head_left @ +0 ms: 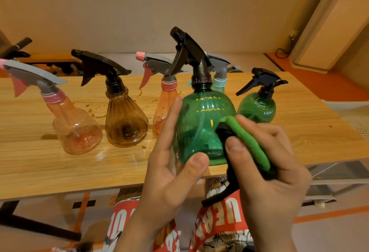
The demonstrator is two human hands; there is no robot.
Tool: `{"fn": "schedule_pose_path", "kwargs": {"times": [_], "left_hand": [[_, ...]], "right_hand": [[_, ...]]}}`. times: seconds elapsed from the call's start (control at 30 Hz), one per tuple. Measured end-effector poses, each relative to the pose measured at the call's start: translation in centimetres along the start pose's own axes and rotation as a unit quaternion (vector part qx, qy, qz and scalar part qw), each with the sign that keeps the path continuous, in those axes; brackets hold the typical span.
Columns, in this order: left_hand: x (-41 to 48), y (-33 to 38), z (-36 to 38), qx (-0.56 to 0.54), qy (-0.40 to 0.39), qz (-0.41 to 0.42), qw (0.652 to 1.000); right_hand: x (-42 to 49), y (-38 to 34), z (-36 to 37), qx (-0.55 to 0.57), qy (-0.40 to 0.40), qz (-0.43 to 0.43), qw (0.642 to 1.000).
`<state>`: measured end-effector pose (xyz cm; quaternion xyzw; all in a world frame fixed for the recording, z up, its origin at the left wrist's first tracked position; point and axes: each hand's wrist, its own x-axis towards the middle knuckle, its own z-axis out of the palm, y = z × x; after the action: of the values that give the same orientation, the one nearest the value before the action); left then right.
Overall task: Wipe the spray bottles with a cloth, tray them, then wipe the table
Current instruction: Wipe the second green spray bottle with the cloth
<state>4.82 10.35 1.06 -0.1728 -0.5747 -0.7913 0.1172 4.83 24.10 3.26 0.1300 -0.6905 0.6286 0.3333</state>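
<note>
The left hand [171,171] grips a large green spray bottle [199,123], lifted above the near edge of the table [40,167], with the fingers round its left side and the thumb on its lower front. The right hand [275,171] pinches a folded green and black cloth [249,141] and presses it to the bottle's right side. Beyond the right hand, a smaller green bottle [257,107] stands on the table. To the left of the left hand stand a brown bottle [125,123] and a clear pink bottle [77,129]. An orange bottle [163,111] stands partly hidden behind the left hand's fingers.
</note>
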Motion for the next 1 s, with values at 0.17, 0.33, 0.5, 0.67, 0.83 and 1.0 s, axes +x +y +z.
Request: {"fn": "schedule_pose_path", "kwargs": {"times": [0.17, 0.33, 0.5, 0.67, 0.83, 1.0], "left_hand": [[-0.1, 0.2, -0.1, -0.006, 0.009, 0.01, 1.0], [0.1, 0.5, -0.2, 0.007, 0.021, 0.013, 1.0], [0.1, 0.5, 0.0, 0.031, 0.021, 0.018, 0.999], [0.2, 0.5, -0.3, 0.025, 0.015, 0.031, 0.999], [0.3, 0.0, -0.4, 0.033, 0.018, 0.044, 0.998], [-0.2, -0.6, -0.8, 0.014, -0.044, -0.003, 0.999]], "right_hand": [[0.1, 1.5, 0.1, 0.09, 0.045, 0.112, 0.989], [-0.1, 1.1, -0.4, 0.068, -0.03, 0.019, 0.997], [0.0, 1.8, 0.4, 0.081, 0.033, 0.091, 0.992], [-0.1, 1.3, 0.1, 0.053, -0.009, 0.026, 0.998], [0.0, 1.1, 0.6, 0.108, 0.032, 0.087, 0.99], [0.2, 1.6, 0.4, 0.14, 0.069, 0.168, 0.973]]}}
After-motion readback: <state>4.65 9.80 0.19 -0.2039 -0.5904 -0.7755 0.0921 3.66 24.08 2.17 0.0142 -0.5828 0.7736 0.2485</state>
